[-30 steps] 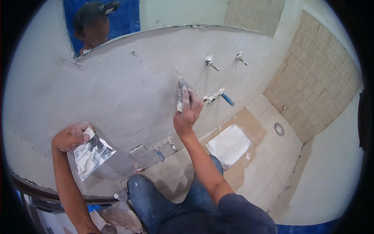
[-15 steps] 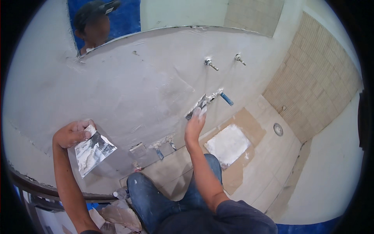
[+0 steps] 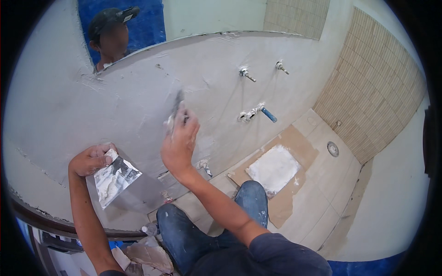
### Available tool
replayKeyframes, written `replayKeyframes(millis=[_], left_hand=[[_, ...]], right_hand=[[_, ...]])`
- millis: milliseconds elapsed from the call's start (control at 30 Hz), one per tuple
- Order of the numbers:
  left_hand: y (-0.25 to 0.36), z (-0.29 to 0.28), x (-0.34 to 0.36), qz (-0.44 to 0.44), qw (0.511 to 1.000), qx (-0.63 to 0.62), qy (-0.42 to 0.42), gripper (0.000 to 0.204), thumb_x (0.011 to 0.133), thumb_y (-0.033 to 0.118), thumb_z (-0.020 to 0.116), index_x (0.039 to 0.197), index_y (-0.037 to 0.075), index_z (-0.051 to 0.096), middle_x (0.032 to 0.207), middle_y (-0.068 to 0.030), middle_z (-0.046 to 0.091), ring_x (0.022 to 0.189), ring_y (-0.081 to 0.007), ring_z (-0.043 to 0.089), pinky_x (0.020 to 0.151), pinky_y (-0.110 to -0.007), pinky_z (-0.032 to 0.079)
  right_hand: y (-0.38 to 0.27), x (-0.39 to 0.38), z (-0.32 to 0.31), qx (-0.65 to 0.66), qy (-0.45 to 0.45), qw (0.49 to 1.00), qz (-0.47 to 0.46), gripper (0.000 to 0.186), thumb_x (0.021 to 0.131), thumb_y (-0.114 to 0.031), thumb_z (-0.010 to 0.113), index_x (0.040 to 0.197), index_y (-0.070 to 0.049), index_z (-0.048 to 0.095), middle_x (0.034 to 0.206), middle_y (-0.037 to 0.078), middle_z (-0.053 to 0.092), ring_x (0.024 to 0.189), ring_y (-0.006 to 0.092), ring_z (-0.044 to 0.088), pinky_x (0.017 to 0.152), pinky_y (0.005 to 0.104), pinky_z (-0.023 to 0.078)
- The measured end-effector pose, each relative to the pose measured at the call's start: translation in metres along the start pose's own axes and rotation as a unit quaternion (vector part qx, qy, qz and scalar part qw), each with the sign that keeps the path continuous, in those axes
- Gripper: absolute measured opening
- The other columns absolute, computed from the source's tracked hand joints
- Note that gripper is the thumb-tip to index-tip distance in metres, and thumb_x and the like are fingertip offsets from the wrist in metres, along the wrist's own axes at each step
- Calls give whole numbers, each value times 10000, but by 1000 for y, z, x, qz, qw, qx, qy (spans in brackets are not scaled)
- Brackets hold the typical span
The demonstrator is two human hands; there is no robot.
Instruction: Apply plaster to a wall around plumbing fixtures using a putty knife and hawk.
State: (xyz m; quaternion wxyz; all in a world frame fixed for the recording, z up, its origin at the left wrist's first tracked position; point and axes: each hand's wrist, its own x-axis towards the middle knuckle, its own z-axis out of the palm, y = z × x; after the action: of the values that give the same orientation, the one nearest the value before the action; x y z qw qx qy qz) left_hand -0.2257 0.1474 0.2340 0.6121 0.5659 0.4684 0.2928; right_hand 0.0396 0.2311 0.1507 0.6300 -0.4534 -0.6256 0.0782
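My left hand [image 3: 90,162] grips a square metal plate [image 3: 123,172] smeared with white compound at the lower left of the head view. My right hand [image 3: 181,140] is closed on a putty knife [image 3: 178,99], its blade blurred against the pale plastered wall [image 3: 129,108] near the middle. Compound clings to the fingers. Right of the knife, two threaded fittings [image 3: 247,76] stick out above white-smeared openings [image 3: 244,116] and a blue pipe stub [image 3: 269,115].
A mirror [image 3: 215,16] above shows a capped person. Below, a white bag [image 3: 272,169] lies on cardboard [image 3: 281,211] over floor tiles, with a round drain [image 3: 333,149]. A tiled wall [image 3: 370,83] stands right, my knees [image 3: 170,221] below, a bottle [image 3: 149,228] and scraps beside them.
My right hand and knife have moved left across the wall, away from the pipe openings, rising since half a second ago. My left hand and plate have shifted slightly right in view.
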Motion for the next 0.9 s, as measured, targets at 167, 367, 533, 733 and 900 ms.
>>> replayKeyframes(millis=[167,367,533,733,900], left_hand=[[-6,-9,-3,3,999,32,2,290,950,227,746,1074,6,605,927,-41,680,809,-101,643,703,-263,512],[-4,-4,1,-3,1000,16,17,296,918,207,751,1071,4,600,901,-46,672,790,-115,652,686,-269,519],[-7,-8,1,-7,1000,20,10,328,902,221,771,1078,3,601,918,-50,675,808,-122,658,693,-272,522],[-6,-10,0,-10,999,25,22,347,887,229,785,1077,2,604,917,-51,676,801,-126,653,694,-271,520],[-3,-4,1,-11,999,16,26,341,884,224,787,1073,4,607,903,-45,671,770,-122,644,678,-269,514]], right_hand=[[29,11,-44,-67,-58,989,-120,690,832,-30,647,1505,-47,497,1353,185,518,1164,409,518,1012,490,423],[71,70,-27,-180,69,942,-276,686,827,-28,629,1500,-122,534,1379,155,519,1151,366,506,976,472,425],[101,-4,1,-185,0,931,-313,622,881,-93,602,1499,-92,526,1365,165,521,1185,359,504,967,498,427],[112,-2,-38,-84,106,991,14,444,1037,-152,515,1440,35,517,1322,249,519,1218,438,522,1039,520,418],[77,66,-36,30,90,988,119,449,1062,-195,511,1420,74,498,1299,251,516,1230,434,511,1055,497,420]])
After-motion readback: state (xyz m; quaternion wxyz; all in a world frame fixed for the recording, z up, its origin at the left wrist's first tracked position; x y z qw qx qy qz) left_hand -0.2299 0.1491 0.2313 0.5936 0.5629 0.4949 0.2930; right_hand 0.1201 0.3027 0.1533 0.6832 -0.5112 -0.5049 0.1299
